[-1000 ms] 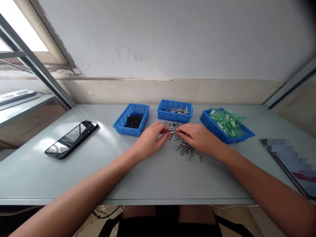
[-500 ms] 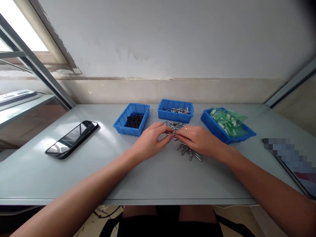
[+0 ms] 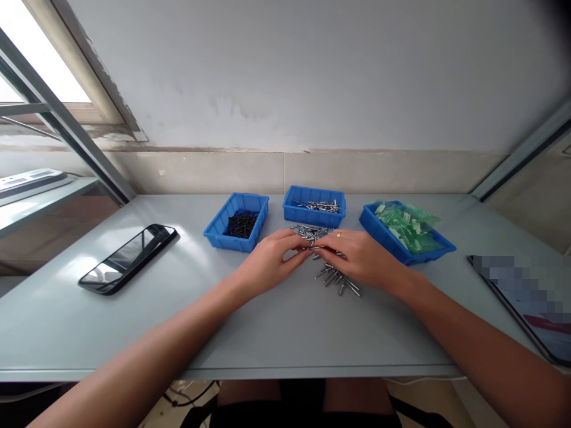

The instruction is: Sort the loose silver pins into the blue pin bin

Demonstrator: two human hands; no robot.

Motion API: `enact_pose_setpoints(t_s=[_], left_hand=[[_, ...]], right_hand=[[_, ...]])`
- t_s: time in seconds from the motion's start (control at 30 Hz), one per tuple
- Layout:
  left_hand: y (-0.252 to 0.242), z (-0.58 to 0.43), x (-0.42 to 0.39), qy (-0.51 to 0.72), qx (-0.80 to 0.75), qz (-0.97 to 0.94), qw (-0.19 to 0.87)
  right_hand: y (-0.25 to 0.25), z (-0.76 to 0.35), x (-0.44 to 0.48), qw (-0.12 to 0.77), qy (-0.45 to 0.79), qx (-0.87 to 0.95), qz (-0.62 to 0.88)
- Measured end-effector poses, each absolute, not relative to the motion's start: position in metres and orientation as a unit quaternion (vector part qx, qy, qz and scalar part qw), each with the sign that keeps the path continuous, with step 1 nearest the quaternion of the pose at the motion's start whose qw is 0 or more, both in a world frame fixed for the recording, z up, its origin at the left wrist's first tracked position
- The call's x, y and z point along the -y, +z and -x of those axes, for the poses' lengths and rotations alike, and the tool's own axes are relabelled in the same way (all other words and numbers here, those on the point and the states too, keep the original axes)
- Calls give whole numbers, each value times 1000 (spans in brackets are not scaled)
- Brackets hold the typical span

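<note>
My left hand (image 3: 273, 260) is closed, its thumb and fingertips pinched together at a thin silver metal pin (image 3: 316, 247). Meeting it from the other side, my right hand (image 3: 359, 254) has its thumb and fingers pinched on the same pin; a ring is on one finger. The fingertips of both hands nearly touch. Around and under them lies a loose pile of silver metal pins (image 3: 338, 278), partly covered by the right hand. More of the pile shows just behind the fingers.
Behind stand a blue bin (image 3: 214, 233) of black screws (image 3: 241, 224), a blue bin (image 3: 312, 216) of silver pins (image 3: 325, 206) and a blue bin (image 3: 379, 235) with green plastic bags (image 3: 410, 226). A black phone (image 3: 129, 258) lies left, a tablet-like device (image 3: 513, 312) right.
The view has tilted slightly, so everything sits a little lower. The thin pin between my fingertips now shows more clearly. Both hands stay at the pile.
</note>
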State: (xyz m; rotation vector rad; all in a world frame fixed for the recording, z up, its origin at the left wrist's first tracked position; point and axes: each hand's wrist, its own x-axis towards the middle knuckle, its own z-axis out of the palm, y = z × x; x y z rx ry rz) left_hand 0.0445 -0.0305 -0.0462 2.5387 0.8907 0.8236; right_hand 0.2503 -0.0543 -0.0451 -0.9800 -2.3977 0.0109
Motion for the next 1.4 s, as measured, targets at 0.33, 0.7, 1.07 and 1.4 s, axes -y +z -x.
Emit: enact_pose_setpoints(t_s=[0.33, 0.7, 1.07, 1.4], left_hand=[[-43, -48, 36, 260, -295, -887, 242], [-37, -45, 35, 371, -315, -844, 225], [-41, -47, 37, 390, -282, -855, 192], [-42, -46, 35, 372, -323, -851, 182]], right_hand=[[-41, -245, 62, 326, 3, 890, 319], [-41, -251, 58, 359, -3, 855, 374], [-47, -241, 59, 258, 31, 894, 365], [-39, -252, 58, 319, 18, 859, 400]])
